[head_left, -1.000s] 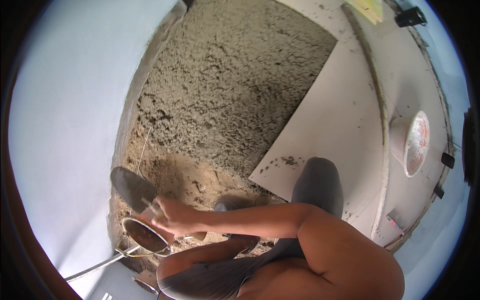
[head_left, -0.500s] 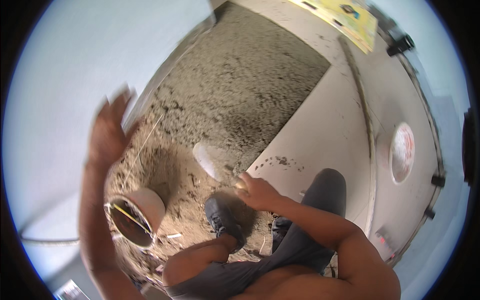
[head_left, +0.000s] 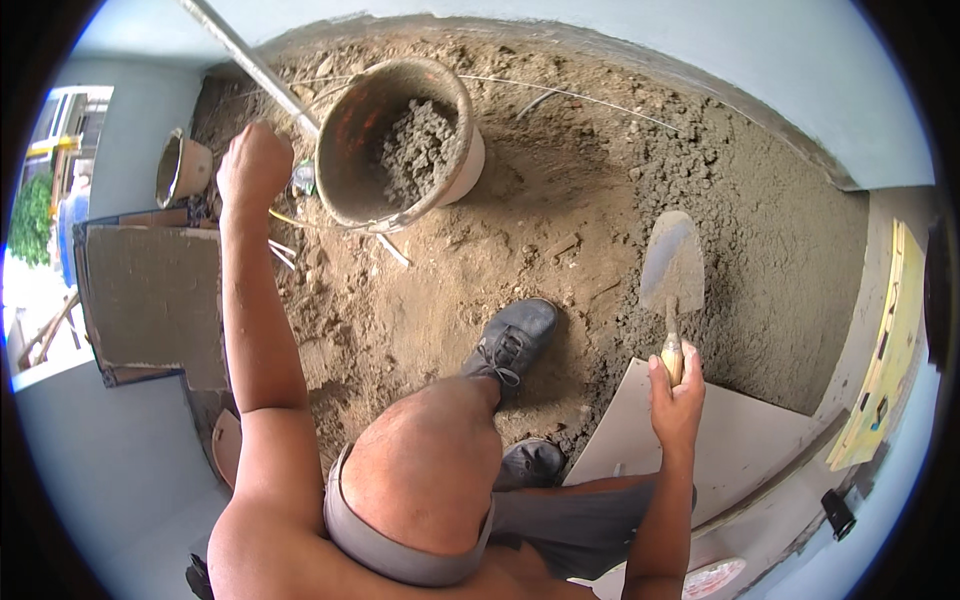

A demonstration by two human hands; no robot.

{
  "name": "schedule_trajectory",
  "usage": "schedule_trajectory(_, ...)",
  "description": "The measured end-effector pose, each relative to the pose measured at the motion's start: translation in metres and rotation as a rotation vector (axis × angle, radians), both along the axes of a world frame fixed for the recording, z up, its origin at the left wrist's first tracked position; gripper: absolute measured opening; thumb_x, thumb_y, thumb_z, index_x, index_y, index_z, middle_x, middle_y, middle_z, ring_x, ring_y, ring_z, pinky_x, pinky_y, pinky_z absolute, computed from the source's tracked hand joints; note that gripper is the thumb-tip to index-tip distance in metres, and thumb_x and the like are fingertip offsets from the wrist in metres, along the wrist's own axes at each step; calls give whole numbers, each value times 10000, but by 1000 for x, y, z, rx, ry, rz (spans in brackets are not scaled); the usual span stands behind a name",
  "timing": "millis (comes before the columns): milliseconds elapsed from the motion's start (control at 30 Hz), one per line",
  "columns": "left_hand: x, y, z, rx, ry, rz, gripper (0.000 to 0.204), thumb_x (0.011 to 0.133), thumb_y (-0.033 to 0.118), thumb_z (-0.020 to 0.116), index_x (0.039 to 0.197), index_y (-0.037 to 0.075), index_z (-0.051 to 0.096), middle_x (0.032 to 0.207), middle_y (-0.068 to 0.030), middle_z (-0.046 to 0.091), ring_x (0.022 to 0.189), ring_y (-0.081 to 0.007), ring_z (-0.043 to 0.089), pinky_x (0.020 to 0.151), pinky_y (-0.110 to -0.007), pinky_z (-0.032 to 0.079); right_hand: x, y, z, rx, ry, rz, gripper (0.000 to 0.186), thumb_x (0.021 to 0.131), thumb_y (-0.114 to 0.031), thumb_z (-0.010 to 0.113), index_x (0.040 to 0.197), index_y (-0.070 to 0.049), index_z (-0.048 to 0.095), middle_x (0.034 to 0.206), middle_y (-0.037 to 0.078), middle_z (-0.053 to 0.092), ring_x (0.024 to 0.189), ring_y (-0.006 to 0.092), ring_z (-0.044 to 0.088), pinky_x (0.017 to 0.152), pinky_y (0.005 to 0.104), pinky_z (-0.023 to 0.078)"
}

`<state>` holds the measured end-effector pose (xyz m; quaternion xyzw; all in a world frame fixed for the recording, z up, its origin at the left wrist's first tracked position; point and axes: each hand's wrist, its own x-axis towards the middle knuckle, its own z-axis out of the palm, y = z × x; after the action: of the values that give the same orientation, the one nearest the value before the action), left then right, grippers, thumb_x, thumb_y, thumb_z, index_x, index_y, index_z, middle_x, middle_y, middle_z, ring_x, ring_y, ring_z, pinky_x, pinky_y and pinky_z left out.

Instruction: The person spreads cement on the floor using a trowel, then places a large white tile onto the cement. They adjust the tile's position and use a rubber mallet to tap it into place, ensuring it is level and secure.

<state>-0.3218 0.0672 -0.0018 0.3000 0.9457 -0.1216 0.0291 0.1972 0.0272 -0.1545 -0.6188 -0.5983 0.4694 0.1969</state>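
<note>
Sandy floor (head_left: 400, 310), partly under grey mortar (head_left: 790, 290); spreading apparently in hand.
Right hand (head_left: 678, 395): fingers closed around 1 trowel (head_left: 672, 265), blade at mortar's edge. Left hand (head_left: 257, 165): curled beside 1 part-filled bucket (head_left: 467, 170), hold unclear. Next move probably calls for fresh mix.

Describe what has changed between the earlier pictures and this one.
The right hand carried the trowel rightward from near the large bucket to the edge of the mortar. The left hand, open before, is now curled near that bucket; whether it holds anything is hidden. The view turned leftward. The right hand's grip stayed.
</note>
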Motion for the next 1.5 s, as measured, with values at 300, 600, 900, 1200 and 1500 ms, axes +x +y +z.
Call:
schedule_trajectory(300,-119,-64,-180,739,-522,596,772,924,648,475,1238,-44,607,1103,-176,658,994,-254,617,869,-383,484,-48,27,38,16,29,111,404,922,-173,635,1243,50,536,967,181,652,853,248,636,791,352,501)
schedule_trajectory(600,5,-29,-117,1045,-591,70,422,1005,375,536,1053,-20,677,831,-6,654,730,-71,529,665,-241,440,-122,102,86,339,-270,526,336,886,-177,650,1180,-21,602,1026,207,665,894,342,675,763,428,531)
schedule_trajectory(900,82,-7,-81,848,-436,-99,375,1005,362,534,935,10,640,624,12,458,603,-83,387,553,-276,350,-243,132,14,142,-256,779,250,929,-243,564,971,-35,696,833,247,690,818,394,699,723,491,562)
schedule_trajectory(1200,76,-11,-93,849,-326,-115,420,1017,362,499,1041,-29,652,775,-95,613,706,-162,484,695,-348,435,-199,118,11,-75,-49,716,315,896,-284,639,1111,-55,661,935,233,688,867,373,681,771,443,545)
schedule_trajectory(1500,81,-3,-92,868,-317,-110,428,1016,373,501,1033,-31,641,779,-88,573,725,-164,462,693,-345,421,-63,142,57,-317,37,298,487,904,-238,679,1291,34,561,1031,134,692,787,175,639,705,340,550)
